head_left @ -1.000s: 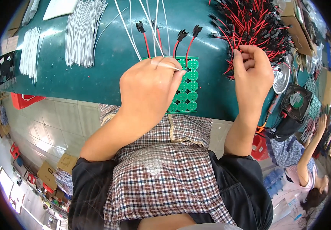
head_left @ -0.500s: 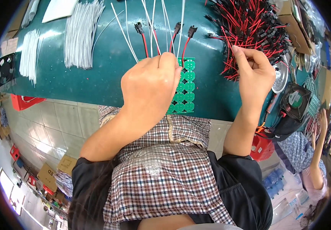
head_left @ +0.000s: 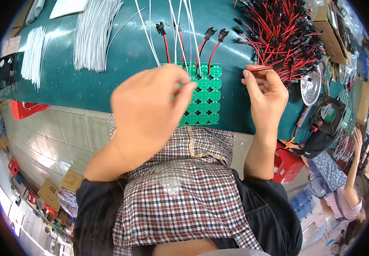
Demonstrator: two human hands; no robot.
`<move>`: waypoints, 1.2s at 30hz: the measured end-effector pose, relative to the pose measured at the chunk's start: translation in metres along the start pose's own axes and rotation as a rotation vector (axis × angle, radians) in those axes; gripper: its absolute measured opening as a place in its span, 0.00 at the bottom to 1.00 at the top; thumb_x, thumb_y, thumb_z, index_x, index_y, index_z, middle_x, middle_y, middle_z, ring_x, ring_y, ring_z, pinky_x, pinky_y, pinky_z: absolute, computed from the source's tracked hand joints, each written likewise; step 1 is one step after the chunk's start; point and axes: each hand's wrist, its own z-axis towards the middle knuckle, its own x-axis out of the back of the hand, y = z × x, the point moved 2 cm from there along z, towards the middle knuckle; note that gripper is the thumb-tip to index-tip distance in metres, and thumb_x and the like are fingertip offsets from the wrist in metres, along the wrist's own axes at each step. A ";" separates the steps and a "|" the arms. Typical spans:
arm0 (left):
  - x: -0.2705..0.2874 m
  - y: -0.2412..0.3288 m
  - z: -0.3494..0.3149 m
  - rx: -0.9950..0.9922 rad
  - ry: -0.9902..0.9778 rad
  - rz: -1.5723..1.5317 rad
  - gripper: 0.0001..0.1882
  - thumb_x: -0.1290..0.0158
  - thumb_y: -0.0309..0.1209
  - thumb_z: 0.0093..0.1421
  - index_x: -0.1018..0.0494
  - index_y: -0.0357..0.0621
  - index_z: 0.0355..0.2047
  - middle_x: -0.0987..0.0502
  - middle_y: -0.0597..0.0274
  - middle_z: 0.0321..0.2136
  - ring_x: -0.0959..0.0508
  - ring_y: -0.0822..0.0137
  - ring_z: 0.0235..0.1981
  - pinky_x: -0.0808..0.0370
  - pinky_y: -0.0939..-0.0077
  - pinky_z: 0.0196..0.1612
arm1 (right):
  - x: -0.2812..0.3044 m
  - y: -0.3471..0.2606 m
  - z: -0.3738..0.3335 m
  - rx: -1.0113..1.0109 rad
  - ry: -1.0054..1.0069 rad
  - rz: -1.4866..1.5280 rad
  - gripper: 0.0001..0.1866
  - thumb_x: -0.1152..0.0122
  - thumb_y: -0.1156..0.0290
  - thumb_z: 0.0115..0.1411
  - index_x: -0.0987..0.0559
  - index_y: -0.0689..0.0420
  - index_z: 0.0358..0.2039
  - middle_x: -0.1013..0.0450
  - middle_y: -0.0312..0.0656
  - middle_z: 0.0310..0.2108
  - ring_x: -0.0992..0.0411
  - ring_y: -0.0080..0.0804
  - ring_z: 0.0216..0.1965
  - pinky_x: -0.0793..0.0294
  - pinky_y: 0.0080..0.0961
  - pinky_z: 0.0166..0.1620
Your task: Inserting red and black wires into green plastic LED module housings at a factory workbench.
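Panel (head_left: 203,96) of green round circuit boards lies flat at the teal table (head_left: 120,64) near edge, long axis running away from you, red-black leads soldered along its far end. Your left hand (head_left: 150,111) hovers over it, fingers bunched; grip content unclear. Your right hand (head_left: 265,91) pinches a red wire (head_left: 259,68) beside the wire pile (head_left: 287,34).

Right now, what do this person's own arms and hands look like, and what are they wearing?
Both hands, the left hand and the right hand, are bare: no gloves, rings or watch show. The forearms are bare too. Black sleeves end near the elbows, and a checked apron in red, white and dark lines covers the front.
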 end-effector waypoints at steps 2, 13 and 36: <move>0.018 -0.009 0.001 0.070 -0.023 -0.033 0.05 0.35 0.23 0.56 0.21 0.42 0.31 0.20 0.67 0.24 0.24 0.80 0.22 0.29 0.84 0.26 | -0.001 0.000 -0.001 -0.015 0.005 -0.027 0.04 0.36 0.82 0.61 0.22 0.68 0.36 0.21 0.42 0.37 0.21 0.23 0.33 0.20 0.18 0.39; 0.174 -0.226 0.008 0.512 0.235 0.983 0.15 0.48 0.45 0.66 0.20 0.49 0.41 0.16 0.60 0.36 0.17 0.56 0.38 0.24 0.65 0.41 | -0.018 -0.003 -0.014 -0.127 -0.083 0.440 0.05 0.37 0.84 0.61 0.22 0.69 0.37 0.20 0.48 0.35 0.19 0.29 0.35 0.19 0.21 0.42; 0.105 -0.198 0.029 0.626 -0.024 0.026 0.16 0.38 0.43 0.62 0.20 0.41 0.38 0.24 0.76 0.26 0.31 0.85 0.27 0.38 0.88 0.28 | -0.023 0.007 -0.018 -0.114 0.047 0.311 0.05 0.33 0.82 0.58 0.21 0.66 0.35 0.21 0.39 0.30 0.22 0.20 0.30 0.23 0.15 0.36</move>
